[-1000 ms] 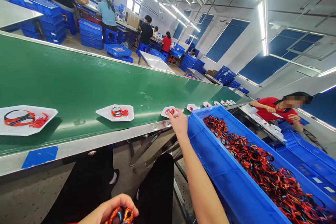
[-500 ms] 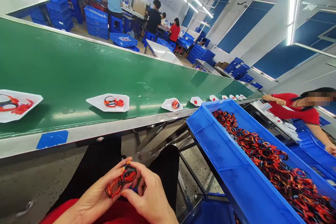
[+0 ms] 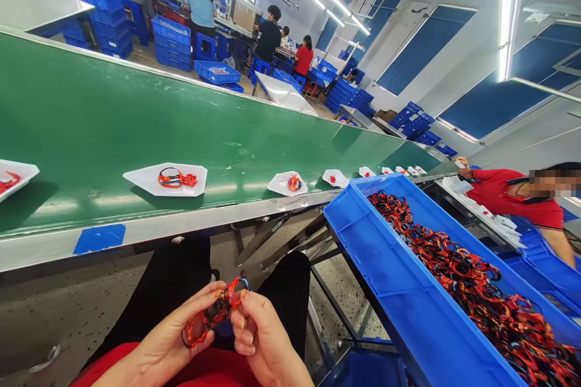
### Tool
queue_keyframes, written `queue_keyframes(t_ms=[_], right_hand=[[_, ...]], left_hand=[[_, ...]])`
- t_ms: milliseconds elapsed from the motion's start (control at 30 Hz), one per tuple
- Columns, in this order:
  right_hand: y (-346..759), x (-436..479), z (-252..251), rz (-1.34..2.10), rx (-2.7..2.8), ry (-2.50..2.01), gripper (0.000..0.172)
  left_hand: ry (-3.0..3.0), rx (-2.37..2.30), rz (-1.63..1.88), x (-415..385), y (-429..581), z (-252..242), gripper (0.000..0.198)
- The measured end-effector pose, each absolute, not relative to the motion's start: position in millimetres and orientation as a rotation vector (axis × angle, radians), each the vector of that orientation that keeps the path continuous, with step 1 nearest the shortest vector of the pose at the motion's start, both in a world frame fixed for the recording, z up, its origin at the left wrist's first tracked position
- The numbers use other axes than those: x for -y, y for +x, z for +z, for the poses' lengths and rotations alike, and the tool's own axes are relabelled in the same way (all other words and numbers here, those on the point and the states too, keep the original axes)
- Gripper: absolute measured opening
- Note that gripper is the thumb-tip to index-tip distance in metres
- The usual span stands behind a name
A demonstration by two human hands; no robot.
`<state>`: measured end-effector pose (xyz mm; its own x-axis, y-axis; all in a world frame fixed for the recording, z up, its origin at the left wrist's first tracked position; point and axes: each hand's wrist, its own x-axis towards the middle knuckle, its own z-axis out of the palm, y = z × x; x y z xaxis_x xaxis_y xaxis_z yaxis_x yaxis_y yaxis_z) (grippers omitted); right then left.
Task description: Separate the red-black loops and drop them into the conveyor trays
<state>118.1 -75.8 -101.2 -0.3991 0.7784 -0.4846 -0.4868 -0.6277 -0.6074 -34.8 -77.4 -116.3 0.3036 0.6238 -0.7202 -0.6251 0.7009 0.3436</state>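
- Glossy red-and-black twisted cord loop point(image 3: 214, 313) held up between both hands, over the person's lap
- Left hand point(image 3: 175, 328) curled, cradling it; right hand point(image 3: 265, 338) pinching its upper edge
- Smooth blue plastic crate point(image 3: 363, 217) beside, heaped with matching loops point(image 3: 454, 260)
- White paper cards point(image 3: 166, 180) on the green conveyor belt point(image 3: 136, 109) sit further left than before

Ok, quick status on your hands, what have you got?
Left hand and right hand both pinching a red-black loop. Blue crate of loops to the right. Green belt ahead.
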Motion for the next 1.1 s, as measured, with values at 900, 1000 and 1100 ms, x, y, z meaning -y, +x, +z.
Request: queue_keyframes(t_ms=[900,1000,1100], right_hand=[[194,-137,-31,1.082,0.777,-1.253,0.033],[198,-142,-27,1.009,0.84,-1.291,0.042],[186,-107,-37,1.021,0.915,-1.31,0.054]], left_hand=[[-0.069,-1.013,0.954,73,-33,-99,0.059],[-0.097,-1.014,0.938,72,-36,-98,0.054],[-0.106,-1.017,0.896,71,-38,-101,0.05]])
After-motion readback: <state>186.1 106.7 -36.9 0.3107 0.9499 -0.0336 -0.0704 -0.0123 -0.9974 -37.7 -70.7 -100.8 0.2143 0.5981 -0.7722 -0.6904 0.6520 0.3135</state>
